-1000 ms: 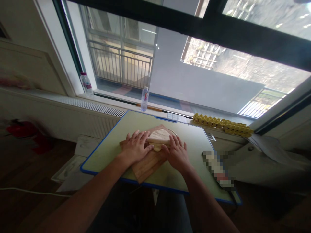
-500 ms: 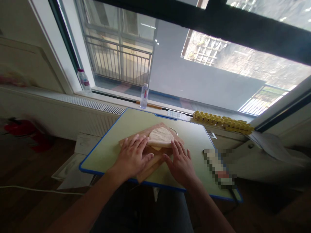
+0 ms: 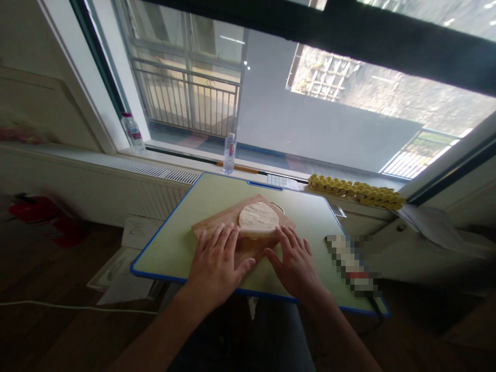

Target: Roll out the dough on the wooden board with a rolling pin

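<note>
A flat round sheet of dough [image 3: 259,215] lies on a wooden cutting board [image 3: 214,221], which sits at an angle on the table. Across the dough's near edge runs a pale rolling pin [image 3: 257,234]. My left hand [image 3: 216,261] rests on the pin's left end, its fingers stretched forward and its thumb spread to the side. On the right end lie the fingertips of my right hand [image 3: 292,258], also extended, with the thumb apart. Both palms face down, and the pin's ends are hidden under the fingers.
The small table [image 3: 166,248] has a blue rim. A power strip [image 3: 351,266], blurred out, lies at its right edge. On the windowsill stand two bottles [image 3: 229,154] [image 3: 133,133] and yellow egg trays [image 3: 354,191]. A red fire extinguisher [image 3: 42,214] is at left.
Both hands and the rolling pin have shifted slightly toward me, to the dough's near edge. A little more of the dough shows beyond the pin.
</note>
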Demonstrator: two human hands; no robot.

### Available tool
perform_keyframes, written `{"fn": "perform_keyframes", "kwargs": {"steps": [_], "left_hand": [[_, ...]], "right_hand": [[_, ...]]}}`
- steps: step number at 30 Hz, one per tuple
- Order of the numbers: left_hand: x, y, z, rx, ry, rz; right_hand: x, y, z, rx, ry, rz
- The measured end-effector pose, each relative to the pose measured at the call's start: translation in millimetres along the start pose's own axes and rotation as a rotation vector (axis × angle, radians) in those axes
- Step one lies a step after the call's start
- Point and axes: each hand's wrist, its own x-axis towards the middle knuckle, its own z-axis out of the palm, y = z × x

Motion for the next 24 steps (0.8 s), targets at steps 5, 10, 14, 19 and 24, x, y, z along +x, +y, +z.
{"fn": "perform_keyframes", "kwargs": {"steps": [5, 10, 14, 19, 24], "left_hand": [[14, -1, 3, -0.006, -0.023, -0.022], [44, -9, 4, -0.022, -0.087, -0.076], [19, -2, 0, -0.010, -0.049, -0.027], [-9, 5, -1, -0.001, -0.029, 0.015], [34, -4, 2, -0.001, -0.071, -0.050]], "right_hand": [[14, 1, -1, 0.007, -0.044, -0.013], [44, 1, 0, -0.002, -0.061, -0.014], [17, 4, 0, 0.023, -0.023, -0.040], [-12, 5, 4, 0.014, 0.020, -0.034], [33, 1, 5, 0.023, -0.041, -0.007]]}}
